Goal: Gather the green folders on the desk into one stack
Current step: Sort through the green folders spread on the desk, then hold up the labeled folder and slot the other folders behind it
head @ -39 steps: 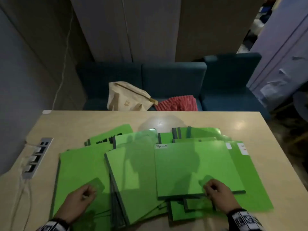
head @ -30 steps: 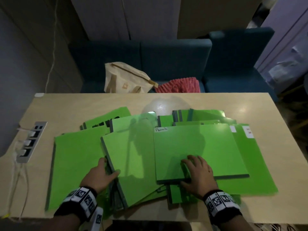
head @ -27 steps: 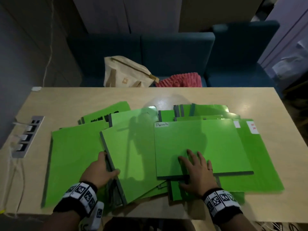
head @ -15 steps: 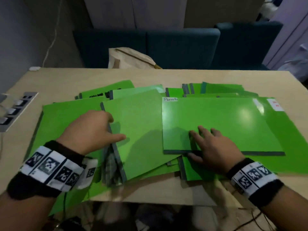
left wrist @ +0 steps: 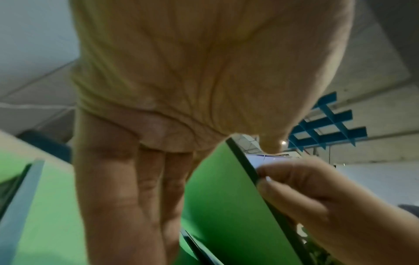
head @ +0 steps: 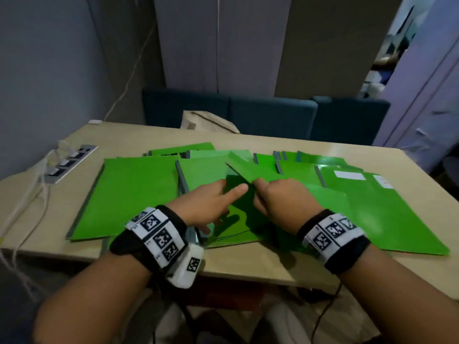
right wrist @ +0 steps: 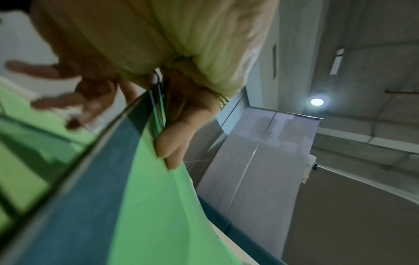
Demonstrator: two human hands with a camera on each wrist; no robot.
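Several green folders lie spread and overlapping across the desk. My right hand grips one green folder by its near edge and holds it tilted up off the pile. In the right wrist view the fingers curl round that folder. My left hand is just to its left, fingers straight, on the folder beneath. The left wrist view shows those fingers pointing down beside the raised folder, with the right hand pinching its edge.
A power strip with white cables sits in the desk's left side. Folders with white labels lie at the right. Behind the desk are a blue sofa and a beige bag. Bare desk shows along the front edge.
My right hand, which lay flat on the top folder, now grips its edge and has raised it. My left hand has moved right, toward the raised folder.
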